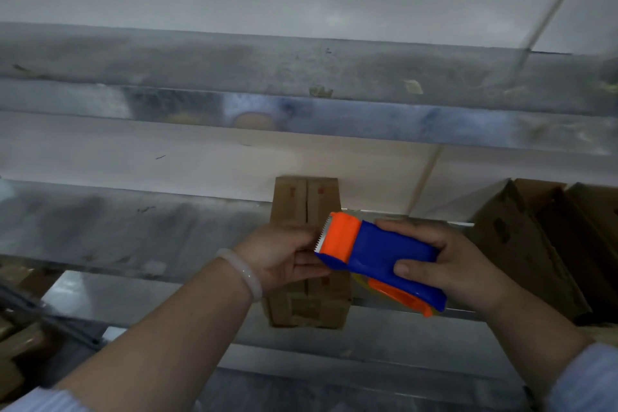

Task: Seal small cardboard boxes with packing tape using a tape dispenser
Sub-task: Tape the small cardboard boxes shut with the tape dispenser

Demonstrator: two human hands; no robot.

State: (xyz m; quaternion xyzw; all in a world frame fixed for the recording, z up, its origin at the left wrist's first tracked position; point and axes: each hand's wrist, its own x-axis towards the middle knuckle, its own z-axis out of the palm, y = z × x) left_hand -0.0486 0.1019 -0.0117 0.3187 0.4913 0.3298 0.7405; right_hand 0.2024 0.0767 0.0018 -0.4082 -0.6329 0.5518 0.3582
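Observation:
A small brown cardboard box (306, 201) stands in the middle of the view with its two top flaps closed along a centre seam. My left hand (284, 254), a pale bangle on its wrist, lies over the box's left side, and its fingers curl toward the dispenser's front end; whether they pinch tape is hidden. My right hand (444, 261) grips the blue and orange tape dispenser (381, 257) just above the box. The dispenser's serrated blade points left toward my left hand.
Metal rails and a shiny trough (234, 117) run across the view behind the box. Several open brown cardboard boxes (541, 237) stand at the right. More cardboard (16, 338) lies at the lower left.

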